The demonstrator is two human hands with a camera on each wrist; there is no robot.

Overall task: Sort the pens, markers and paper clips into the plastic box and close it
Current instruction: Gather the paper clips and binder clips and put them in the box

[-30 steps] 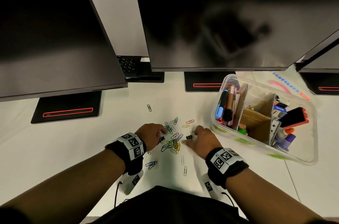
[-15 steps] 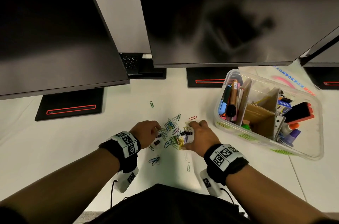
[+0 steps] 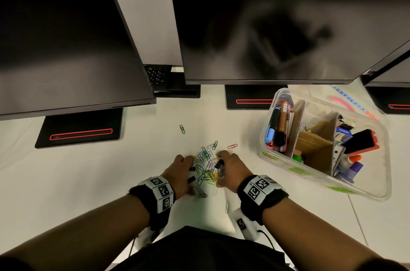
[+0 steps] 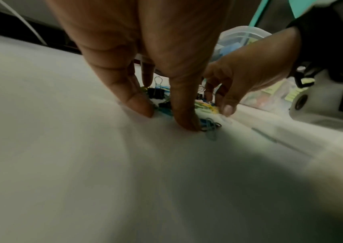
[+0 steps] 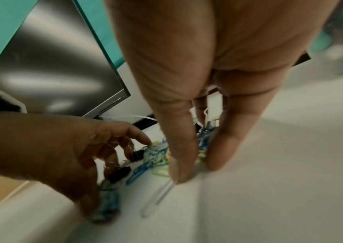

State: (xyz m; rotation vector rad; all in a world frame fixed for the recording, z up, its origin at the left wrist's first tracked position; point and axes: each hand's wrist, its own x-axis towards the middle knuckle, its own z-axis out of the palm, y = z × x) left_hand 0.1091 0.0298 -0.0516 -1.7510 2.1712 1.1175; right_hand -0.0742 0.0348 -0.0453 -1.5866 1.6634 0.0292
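Observation:
A heap of coloured paper clips [image 3: 207, 167] with small black binder clips [image 3: 192, 179] lies on the white desk between my hands. My left hand [image 3: 188, 165] stands on its left side, fingertips [image 4: 184, 122] down on the desk against the clips. On the right side my right hand [image 3: 221, 163] has its thumb and fingers [image 5: 179, 171] straddling part of the heap, tips on the desk. The clear plastic box [image 3: 319, 178] stands open at the right, with pens and markers [image 3: 278, 126] in its left compartment. Stray clips lie apart: a green one [image 3: 182, 129], a red one [image 3: 232, 146], a clear one [image 3: 226, 206].
Two dark monitors [image 3: 66, 38] [image 3: 266, 22] overhang the back of the desk on black stands. A keyboard [image 3: 157, 75] shows between them. The box lid [image 3: 352, 102] lies behind the box. Cardboard dividers, a black eraser and glue bottles fill the box's other compartments.
Both hands have drawn closer together, raking the scattered clips into a tighter heap. The box has not moved on the desk.

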